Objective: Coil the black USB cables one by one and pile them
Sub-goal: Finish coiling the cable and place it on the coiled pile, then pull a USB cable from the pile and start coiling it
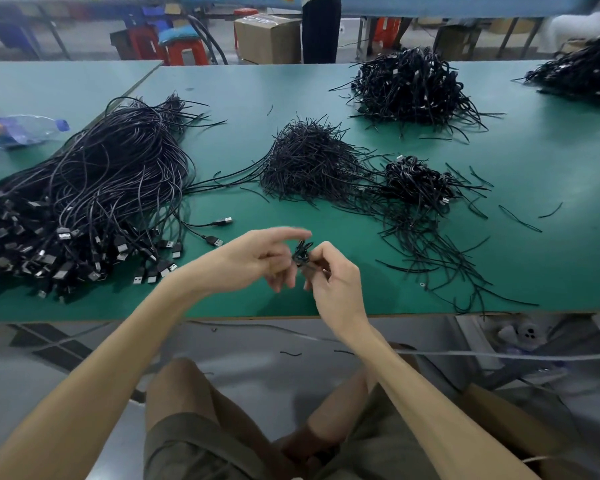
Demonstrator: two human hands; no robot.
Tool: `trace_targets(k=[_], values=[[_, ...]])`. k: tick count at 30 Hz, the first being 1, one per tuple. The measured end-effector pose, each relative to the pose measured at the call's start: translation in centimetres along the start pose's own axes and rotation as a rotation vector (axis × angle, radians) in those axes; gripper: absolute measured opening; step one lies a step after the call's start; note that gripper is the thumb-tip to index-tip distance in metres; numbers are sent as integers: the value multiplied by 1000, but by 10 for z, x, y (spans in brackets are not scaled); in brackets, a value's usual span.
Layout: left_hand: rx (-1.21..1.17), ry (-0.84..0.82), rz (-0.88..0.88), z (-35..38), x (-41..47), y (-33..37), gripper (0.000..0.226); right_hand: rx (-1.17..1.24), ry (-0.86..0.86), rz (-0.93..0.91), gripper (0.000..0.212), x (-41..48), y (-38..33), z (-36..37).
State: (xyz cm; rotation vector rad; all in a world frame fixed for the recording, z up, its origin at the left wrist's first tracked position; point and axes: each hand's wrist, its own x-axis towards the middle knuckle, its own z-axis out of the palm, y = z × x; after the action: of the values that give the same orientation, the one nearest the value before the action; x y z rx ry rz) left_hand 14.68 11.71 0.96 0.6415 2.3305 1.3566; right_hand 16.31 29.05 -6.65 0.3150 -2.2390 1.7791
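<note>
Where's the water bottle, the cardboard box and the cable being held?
water bottle (28,129): head view, its clear middle.
cardboard box (271,43): head view, its front side.
held cable (302,254): head view, its black loops.

Forearms (101,358) bare all the way to the frame edge. Left grip (250,261) and right grip (333,275) bare too, with slim wrists and long thin fingers. Shorts (184,448) olive-drab, loose woven cloth, creased across the lap (hems end above the knees). Knees (177,379) bare.

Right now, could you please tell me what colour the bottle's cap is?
Blue; the bottle cap shows best in the head view.
</note>
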Motion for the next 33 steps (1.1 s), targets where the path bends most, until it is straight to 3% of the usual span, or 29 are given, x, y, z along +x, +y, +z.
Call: trace_targets(k=[3, 6, 8, 10, 12, 13, 15, 19, 27, 30, 33], values=[[217, 37, -27, 5, 6, -4, 48, 6, -29, 34, 21, 0, 2, 0], [489, 186, -72, 7, 15, -8, 32, -32, -44, 35, 22, 0, 4, 1], [635, 223, -8, 7, 14, -7, 35, -33, -29, 41, 21, 2, 4, 0], [658, 166, 108, 8, 14, -5, 47, -15, -33, 31, 18, 2, 4, -1], [611, 81, 75, 9, 14, -3, 52, 10, -52, 23, 19, 2, 3, -1], [637, 69, 29, 8, 15, -1, 44, 16, -59, 22, 21, 2, 2, 0], [792, 86, -9, 4, 16, 2, 23, 15, -65, 29, 24, 1, 1, 0], [939, 172, 49, 5, 16, 2, 39, 23, -39, 57, 24, 2, 2, -2], [431, 301, -278, 21, 21, 5, 46, -47, -27, -40, 24, -1, 7, 2], [116, 246, -239, 16, 21, 8, 34, -57, -29, -101, 19, -1, 9, 5], [59, 75, -102, 11, 11, 8, 38, -75, 8, -112, 20, 0, 12, 4]])
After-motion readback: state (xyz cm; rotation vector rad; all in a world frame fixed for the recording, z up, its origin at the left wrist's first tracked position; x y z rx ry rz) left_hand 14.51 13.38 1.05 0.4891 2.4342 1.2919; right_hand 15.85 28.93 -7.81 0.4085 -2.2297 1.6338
